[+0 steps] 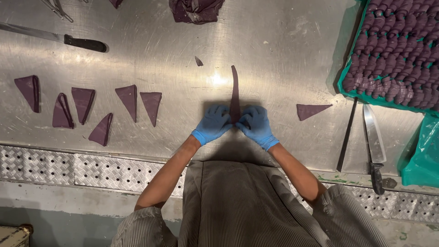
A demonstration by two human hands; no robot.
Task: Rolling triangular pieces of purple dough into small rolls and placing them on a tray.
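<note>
both gloved hands, left hand (212, 124) and right hand (257, 124), pinch the wide end of the stretched purple dough strip (235, 91) with their fingers; uneven pressure could tear its thin tip or roll it crooked on the tabletop (151, 55).

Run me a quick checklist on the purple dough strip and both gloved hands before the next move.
1. Both hands on the dough: ok. Left hand and right hand pinch the near end of the purple dough strip.
2. Strip lies stretched out, pointing away: ok.
3. Steel table around the strip free of clutter: ok; only a small dough scrap lies nearby.
4. Knives away from the hands: ok. The right knife and the far-left knife lie apart.
5. More cut triangles waiting: ok.
6. Room on the green tray: cannot tell.
</note>
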